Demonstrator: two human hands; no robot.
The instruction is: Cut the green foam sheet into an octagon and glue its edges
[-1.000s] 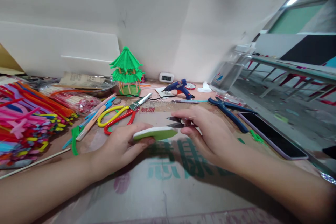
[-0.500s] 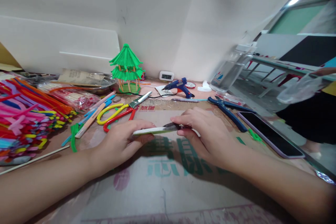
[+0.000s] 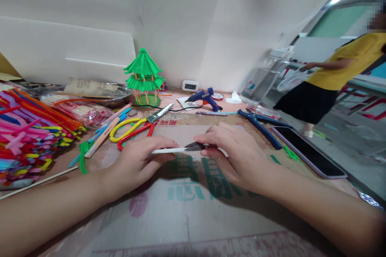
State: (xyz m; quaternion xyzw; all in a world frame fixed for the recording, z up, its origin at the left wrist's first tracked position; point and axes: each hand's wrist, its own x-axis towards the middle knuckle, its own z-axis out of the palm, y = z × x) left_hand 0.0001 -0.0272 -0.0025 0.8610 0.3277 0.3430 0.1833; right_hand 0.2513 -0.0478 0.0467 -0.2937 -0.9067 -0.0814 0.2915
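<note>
My left hand [image 3: 139, 165] pinches a thin, flat whitish piece [image 3: 169, 150] between thumb and fingers, seen nearly edge-on. My right hand [image 3: 237, 156] grips a small dark tool with a pointed tip [image 3: 193, 146]; the fingers cover the rest of it, so I cannot tell its kind. The tip meets the right end of the whitish piece. Both hands are above a board [image 3: 157, 225] with green and red lettering. Red-and-yellow-handled scissors [image 3: 142, 124] lie beyond my left hand, and blue-handled pliers [image 3: 262, 126] beyond my right.
A green pagoda model [image 3: 144, 78] stands at the back. A blue glue gun [image 3: 203, 97], small clock [image 3: 189, 85] and water jug [image 3: 259, 76] are behind. Colourful pipe cleaners [image 3: 33, 128] fill the left; a phone [image 3: 307, 151] lies right. A person in yellow [image 3: 337, 68] is beyond the table.
The whitish piece has tilted so that its green-tinged face no longer shows. Both hands keep their hold in nearly the same place. The person at the right has come further into view.
</note>
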